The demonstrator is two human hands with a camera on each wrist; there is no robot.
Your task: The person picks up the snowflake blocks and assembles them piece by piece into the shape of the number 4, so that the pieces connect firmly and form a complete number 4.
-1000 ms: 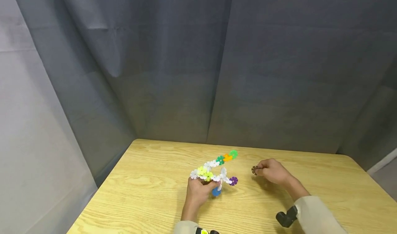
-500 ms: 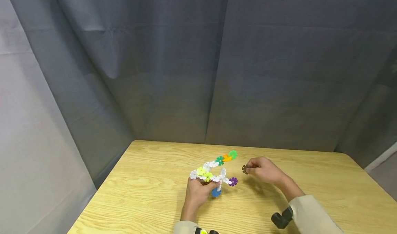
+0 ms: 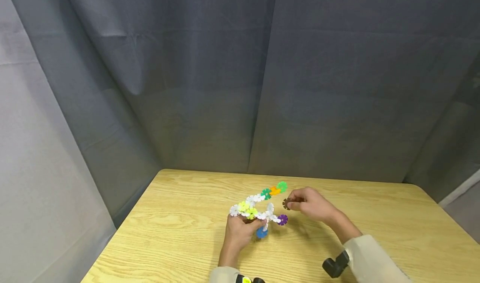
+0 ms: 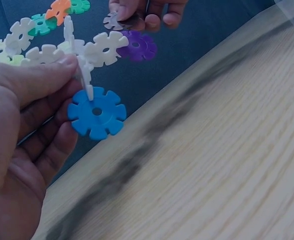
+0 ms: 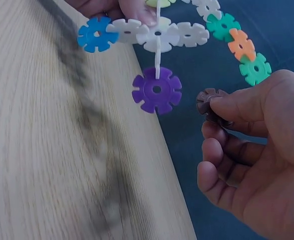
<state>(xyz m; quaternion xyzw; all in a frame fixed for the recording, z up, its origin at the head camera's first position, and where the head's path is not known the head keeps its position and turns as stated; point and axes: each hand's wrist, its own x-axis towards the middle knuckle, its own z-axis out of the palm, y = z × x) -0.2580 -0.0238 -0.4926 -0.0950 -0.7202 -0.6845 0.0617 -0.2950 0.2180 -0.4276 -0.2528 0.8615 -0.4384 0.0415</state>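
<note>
My left hand (image 3: 239, 232) pinches a model of interlocked snowflake discs, raised over the table. White discs (image 4: 106, 49) and yellow-green ones (image 3: 247, 210) make up its middle. One arm of it ends in a dark green, an orange (image 5: 241, 45) and a lighter green disc (image 5: 255, 69). A purple disc (image 5: 156, 90) tips another arm, and a blue disc (image 4: 97, 113) sits at the lower end. Between thumb and index finger, my right hand (image 3: 313, 206) holds a loose brown disc (image 5: 211, 102) just right of the model, apart from the purple disc in the right wrist view.
The wooden table (image 3: 172, 241) spreads under both hands and carries their shadows. Dark grey cloth (image 3: 210, 87) hangs behind its far edge, with a paler cloth (image 3: 45, 170) on the left.
My right hand has moved left with the brown disc, closing in on the model. The left hand and the model have stayed nearly still.
</note>
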